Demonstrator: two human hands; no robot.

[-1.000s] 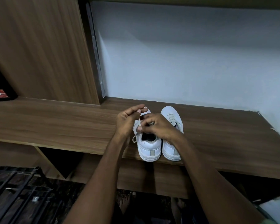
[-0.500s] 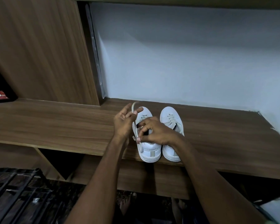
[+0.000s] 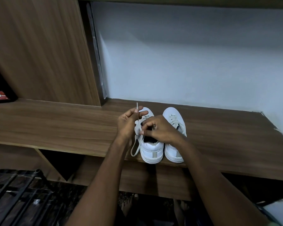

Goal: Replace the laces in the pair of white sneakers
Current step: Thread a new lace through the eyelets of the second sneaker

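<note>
Two white sneakers (image 3: pixel 163 141) sit at centre frame on the wooden shelf (image 3: pixel 55 128). Our left hand (image 3: pixel 129 123) pinches the lace (image 3: pixel 137 128) near its tip; our right hand (image 3: pixel 160 129) pinches it at the eyelets. We should draw it out slowly, steadying the left sneaker (image 3: pixel 151 148).

Both forearms bare, no sleeves, no rings/watch visible; feet (image 3: pixel 129 204) bare below shelf.

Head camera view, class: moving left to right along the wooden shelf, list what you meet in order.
Red label → left hand pinching the lace → left sneaker → right sneaker → bare end of the wooden shelf.
</note>
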